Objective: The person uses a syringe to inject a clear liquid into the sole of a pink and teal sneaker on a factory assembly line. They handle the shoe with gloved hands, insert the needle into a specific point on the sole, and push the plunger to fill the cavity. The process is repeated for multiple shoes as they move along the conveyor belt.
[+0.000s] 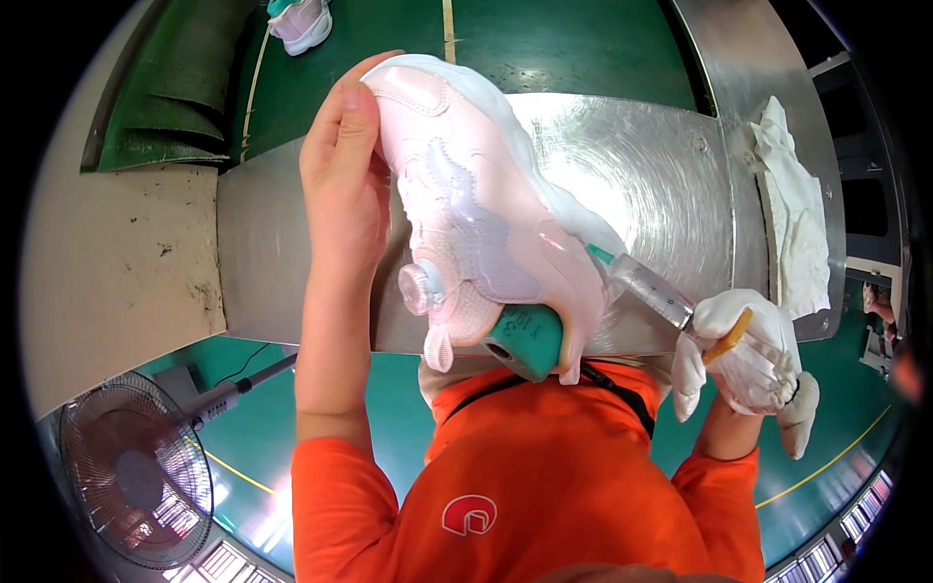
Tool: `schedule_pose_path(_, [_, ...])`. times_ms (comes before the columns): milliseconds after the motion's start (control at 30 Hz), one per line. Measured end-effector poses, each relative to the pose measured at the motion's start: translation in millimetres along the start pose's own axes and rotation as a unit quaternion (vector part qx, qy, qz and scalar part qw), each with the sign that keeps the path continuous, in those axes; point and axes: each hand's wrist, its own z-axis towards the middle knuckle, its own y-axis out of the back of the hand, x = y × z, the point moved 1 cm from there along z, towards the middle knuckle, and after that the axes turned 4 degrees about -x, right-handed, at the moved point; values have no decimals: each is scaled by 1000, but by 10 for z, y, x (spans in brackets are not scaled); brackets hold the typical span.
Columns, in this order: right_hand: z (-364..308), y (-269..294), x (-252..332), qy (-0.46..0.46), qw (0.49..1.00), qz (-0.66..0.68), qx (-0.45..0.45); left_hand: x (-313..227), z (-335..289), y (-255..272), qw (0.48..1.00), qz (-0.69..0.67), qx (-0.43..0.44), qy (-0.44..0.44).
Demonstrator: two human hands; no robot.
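Observation:
A pale pink and lilac sneaker [442, 185] with a white sole is tilted up over the metal table, its toe pointing away. A green shoe last [533, 340] fills its opening, and a clear round dial [416, 289] sits by the tongue. My bare left hand [342, 180] grips the toe end, thumb on the upper. My right hand [748, 355], in a white glove, is closed around a clear syringe [653, 291]. The syringe's green tip [600, 255] meets the seam between upper and sole near the heel. A yellow-brown strip [729, 336] shows at the glove's fingers; its kind is unclear.
The brushed metal table [661, 165] spans the front. Beyond runs a green conveyor belt [583, 49] carrying another shoe [301, 27] at far left. A crumpled white cloth [795, 209] lies right. Green flaps [180, 87] hang at left; a fan [136, 471] stands lower left.

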Motion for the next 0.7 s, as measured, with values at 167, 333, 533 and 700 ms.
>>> schedule_pose_path(167, [-46, -11, -70, 1, 999, 30, -9, 27, 23, 61, 1000, 7, 9, 24])
schedule_pose_path(333, [-90, 0, -124, 2, 998, 57, -13, 43, 36, 75, 998, 25, -33, 51])
schedule_pose_path(533, [-120, 29, -227, 2, 996, 87, -14, 73, 59, 131, 988, 83, -88, 101])
schedule_pose_path(700, [-153, 18, -339, 4, 992, 124, -13, -20, 5, -21, 976, 128, -107, 143])
